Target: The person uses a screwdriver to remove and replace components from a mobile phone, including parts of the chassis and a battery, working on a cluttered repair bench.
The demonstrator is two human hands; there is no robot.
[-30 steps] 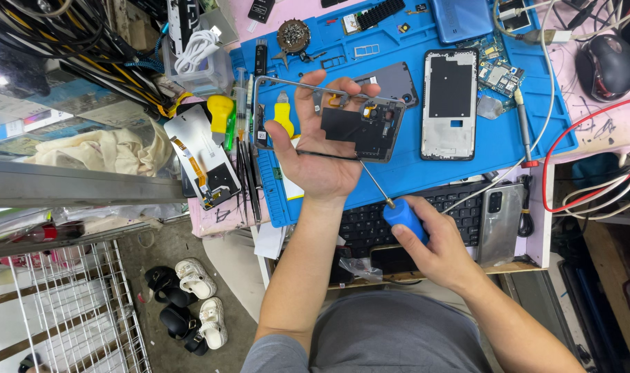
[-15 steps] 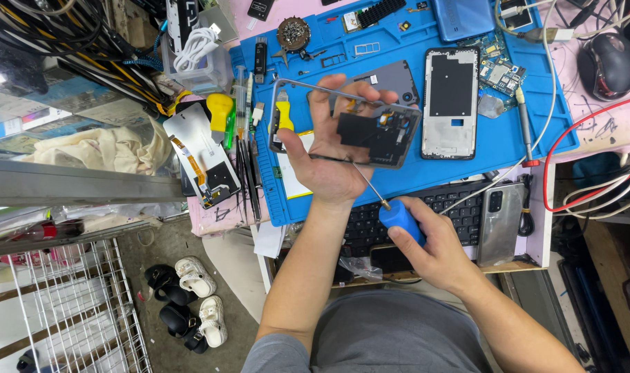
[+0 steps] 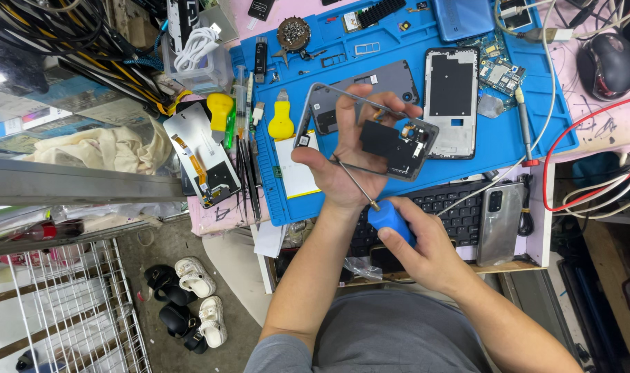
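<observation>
our left hand (image 3: 346, 169) clamps a grey phone frame (image 3: 370, 131), dark parts showing inside, above the blue mat (image 3: 536, 131). our right hand (image 3: 418, 245) is closed around a blue-handled screwdriver (image 3: 387, 215), its tip touching the frame.

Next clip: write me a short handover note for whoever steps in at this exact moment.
Left hand holds a phone frame above the blue mat.
Right hand grips a blue-handled screwdriver, shaft angled up toward the frame.
Done: the phone is already apart; a back panel, a small circuit board and a dish of screws lie on the mat, and a detached screen lies left of it.
Left: parts remain separate; nothing reassembled.
</observation>
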